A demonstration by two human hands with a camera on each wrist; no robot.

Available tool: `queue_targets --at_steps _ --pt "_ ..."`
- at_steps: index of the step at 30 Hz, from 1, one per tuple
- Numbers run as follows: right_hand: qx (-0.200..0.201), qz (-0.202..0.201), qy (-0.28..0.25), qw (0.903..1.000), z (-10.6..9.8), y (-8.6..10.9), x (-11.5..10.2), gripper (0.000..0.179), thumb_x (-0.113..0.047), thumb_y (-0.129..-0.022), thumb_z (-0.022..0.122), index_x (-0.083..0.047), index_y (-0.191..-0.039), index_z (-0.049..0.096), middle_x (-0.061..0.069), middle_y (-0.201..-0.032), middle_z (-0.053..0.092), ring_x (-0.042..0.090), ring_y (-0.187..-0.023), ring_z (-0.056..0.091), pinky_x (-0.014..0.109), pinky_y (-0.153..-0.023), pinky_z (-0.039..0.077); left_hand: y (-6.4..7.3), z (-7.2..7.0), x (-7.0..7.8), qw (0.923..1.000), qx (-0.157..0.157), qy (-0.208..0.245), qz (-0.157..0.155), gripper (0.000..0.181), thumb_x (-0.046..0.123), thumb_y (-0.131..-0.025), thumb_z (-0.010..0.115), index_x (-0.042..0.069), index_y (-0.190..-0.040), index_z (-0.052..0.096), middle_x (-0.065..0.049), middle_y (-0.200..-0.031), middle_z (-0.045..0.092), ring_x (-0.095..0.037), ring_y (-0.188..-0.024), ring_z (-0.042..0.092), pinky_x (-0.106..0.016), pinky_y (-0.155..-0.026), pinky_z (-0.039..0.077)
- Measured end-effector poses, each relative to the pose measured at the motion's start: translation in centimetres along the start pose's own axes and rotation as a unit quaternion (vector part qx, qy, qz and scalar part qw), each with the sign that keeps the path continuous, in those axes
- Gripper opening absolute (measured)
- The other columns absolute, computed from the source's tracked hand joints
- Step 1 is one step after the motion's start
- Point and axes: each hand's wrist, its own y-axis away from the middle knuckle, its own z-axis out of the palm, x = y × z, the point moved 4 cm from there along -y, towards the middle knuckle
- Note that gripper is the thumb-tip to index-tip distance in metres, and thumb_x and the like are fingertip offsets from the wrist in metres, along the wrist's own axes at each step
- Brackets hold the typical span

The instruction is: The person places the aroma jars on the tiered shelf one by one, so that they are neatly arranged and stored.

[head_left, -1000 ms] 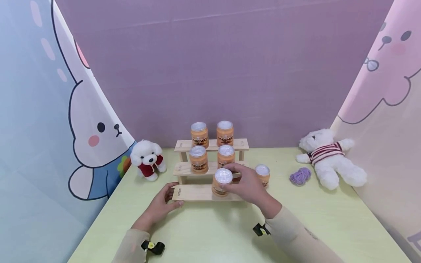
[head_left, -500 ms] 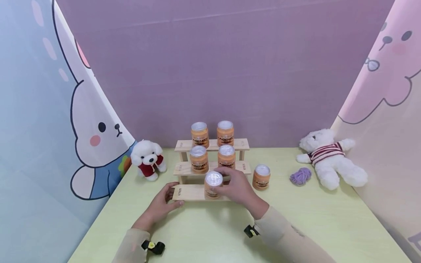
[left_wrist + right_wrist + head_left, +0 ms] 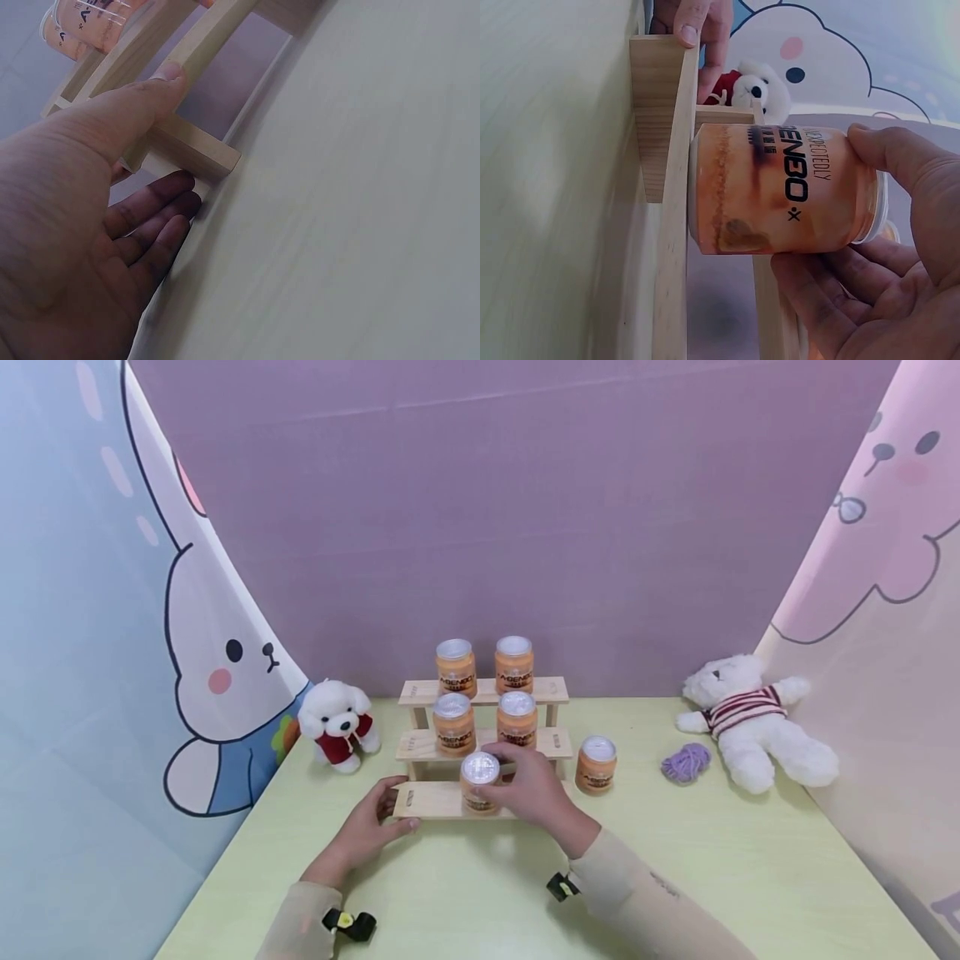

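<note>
My right hand holds an orange can with a silver lid between thumb and fingers. The can stands upright on the lowest step of a three-step wooden rack, around its middle. At the left end of that step, my left hand grips the board, its thumb along the front edge and the other fingers behind and below. Two like cans stand on the middle step, a left one and a right one. The top step bears another two, a left can and a right can.
One more orange can stands on the table to the right of the rack. Further right lie a purple yarn bundle and a white teddy bear. A white toy dog sits left of the rack.
My right hand has slid leftward along the lowest step with the can, moving away from the can on the table. The left hand has kept its place.
</note>
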Motion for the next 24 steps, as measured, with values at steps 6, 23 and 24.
queue_targets --at_steps 6,23,24 --pt "0.019 -0.004 0.02 0.9996 0.3 0.0 0.0 0.062 -0.027 -0.082 0.093 -0.016 -0.137 0.068 0.004 -0.126 0.071 0.025 -0.105 0.071 0.035 -0.083 0.06 0.1 0.0 0.0 1.0 -0.001 -0.004 0.001 0.077 0.02 -0.088 0.087 0.015 -0.152 0.046 -0.008 -0.126 0.066 -0.025 -0.116 0.063 -0.048 -0.105 0.047" --pt "0.033 -0.055 0.042 0.997 2.4 0.5 -0.1 0.067 -0.02 -0.078 0.096 -0.012 -0.137 0.064 0.001 -0.123 0.061 0.022 -0.114 0.062 0.037 -0.095 0.057 0.0 -0.1 -0.3 0.9997 -0.003 -0.021 -0.01 0.078 0.028 -0.088 0.087 0.017 -0.153 0.045 -0.006 -0.127 0.066 -0.023 -0.117 0.063 -0.043 -0.106 0.047" --pt "0.031 -0.054 0.032 0.9975 2.5 0.4 -0.1 0.067 -0.019 -0.078 0.095 -0.011 -0.137 0.064 0.002 -0.123 0.061 0.022 -0.114 0.062 0.036 -0.094 0.058 0.0 -0.1 -0.3 0.9998 -0.004 -0.019 -0.009 0.078 0.028 -0.088 0.087 0.017 -0.153 0.045 -0.006 -0.126 0.066 -0.024 -0.117 0.063 -0.043 -0.106 0.047"
